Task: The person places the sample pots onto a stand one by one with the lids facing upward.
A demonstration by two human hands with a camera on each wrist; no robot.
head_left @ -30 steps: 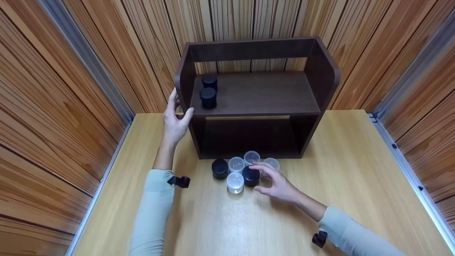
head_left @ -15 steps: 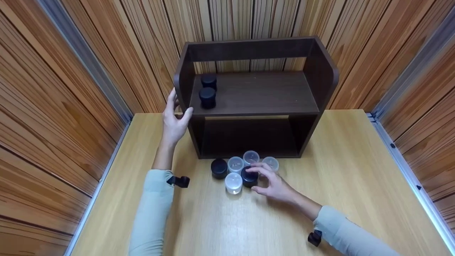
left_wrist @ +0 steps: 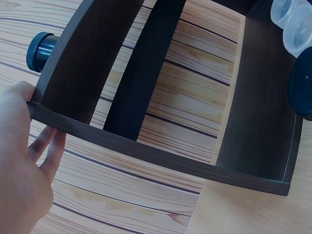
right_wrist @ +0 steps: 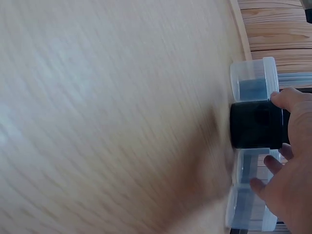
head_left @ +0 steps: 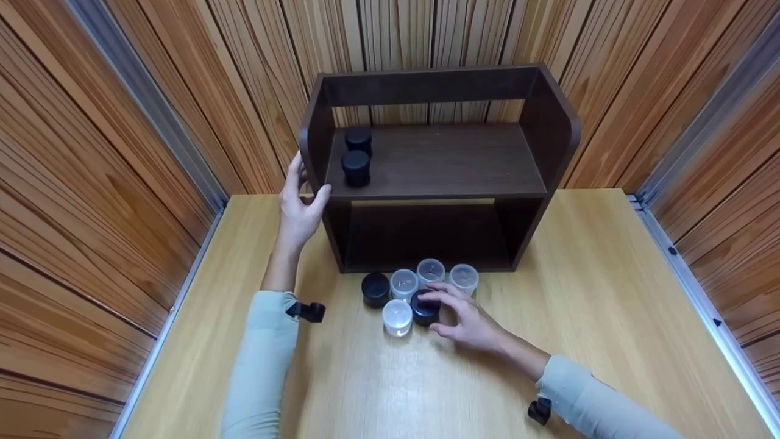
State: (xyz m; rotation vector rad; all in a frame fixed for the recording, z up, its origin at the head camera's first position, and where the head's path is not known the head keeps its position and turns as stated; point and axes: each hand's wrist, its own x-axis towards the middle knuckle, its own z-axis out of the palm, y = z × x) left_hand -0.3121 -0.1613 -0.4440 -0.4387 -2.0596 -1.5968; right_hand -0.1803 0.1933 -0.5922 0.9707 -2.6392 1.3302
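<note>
In the head view, my left hand grips the left side panel of a dark brown two-tier shelf, thumb in front and fingers behind. The left wrist view also shows this left hand at the panel edge. My right hand holds a small black jar by its lid, the thumb on the near side and a finger reaching across the top. In the right wrist view the jar stands on the table between clear jars. Part of its lid is hidden by the right hand.
Clear plastic jars and another black jar cluster before the shelf. A black jar stands on the upper tier, with a second black jar behind it. Wood-patterned walls surround the table.
My right hand has shifted slightly left and closed in around the black jar. That jar and the front clear jar have slid a little left and nearer. The left hand stays on the shelf.
</note>
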